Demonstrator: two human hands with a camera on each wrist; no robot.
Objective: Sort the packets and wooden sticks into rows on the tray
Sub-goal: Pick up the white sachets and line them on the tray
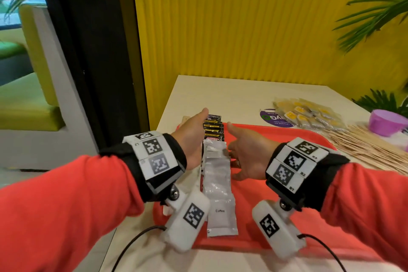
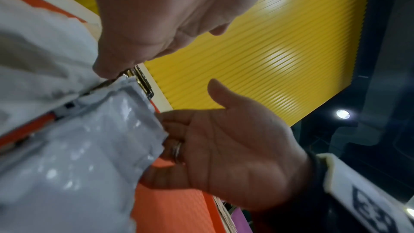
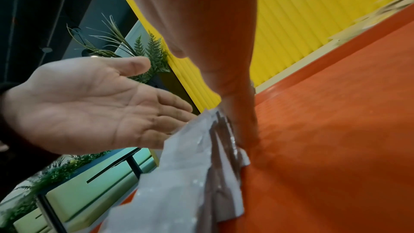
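Observation:
A row of white coffee packets [image 1: 217,180] runs up the left part of the red tray [image 1: 287,194], with several black packets [image 1: 213,127] continuing it at the far end. My left hand [image 1: 193,137] stands flat and open against the row's left side. My right hand [image 1: 245,152] is open too, its fingers against the row's right side. The wrist views show both palms facing each other across the white packets [image 2: 74,148] [image 3: 190,171]. Yellow packets [image 1: 309,115] and wooden sticks [image 1: 366,146] lie on the table to the right, off the tray.
A purple bowl [image 1: 388,122] sits at the table's right edge, and a purple round sticker [image 1: 273,118] lies under the yellow packets. A yellow ribbed wall [image 1: 242,28] backs the table. A black planter [image 1: 92,51] stands to the left.

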